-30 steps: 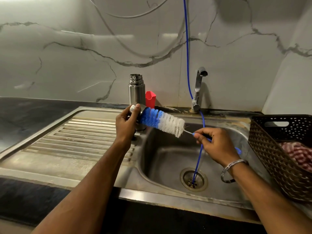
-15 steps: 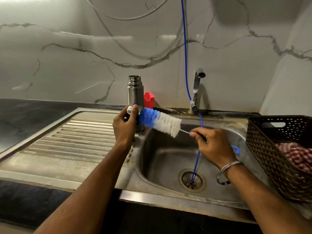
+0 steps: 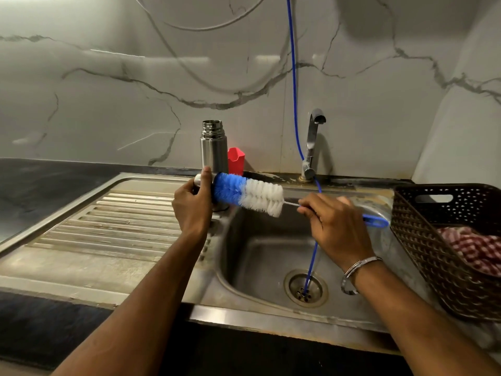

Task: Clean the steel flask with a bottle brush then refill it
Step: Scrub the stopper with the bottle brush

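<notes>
A: At frame centre, the left hand (image 3: 193, 204) is curled round a small rounded steel flask cap (image 3: 198, 179), thumb up along its side. The blue tip of a blue-and-white bristled bottle brush (image 3: 248, 193) is pushed into the cap's mouth.

B: And the right hand (image 3: 336, 223)?

A: It pinches the brush's thin wire stem just past the white bristles, fingers curled over it. The blue plastic handle loop (image 3: 375, 220) pokes out behind the knuckles, toward the right. A silver bangle (image 3: 355, 272) hangs at that wrist.

B: Where is the flask itself?

A: The tall cylindrical steel flask (image 3: 213, 147) stands upright and uncapped just above the left hand, at the back edge of the stainless steel sink (image 3: 260, 256), against the marble wall. A small red plastic cup (image 3: 235, 160) sits just beside it, to its right.

B: The surroundings?

A: Both hands work over the sink basin. A thin blue hose (image 3: 294, 104) drops from the top of the frame, passes the steel tap (image 3: 311, 142) and ends in the round drain (image 3: 305, 287). The ribbed draining board (image 3: 108, 221) fills the left middle; the dark bench (image 3: 40, 180) lies beyond it. At the right edge, a dark brown woven plastic basket (image 3: 423, 240) holds a red-and-white checked cloth (image 3: 471, 245).
</notes>
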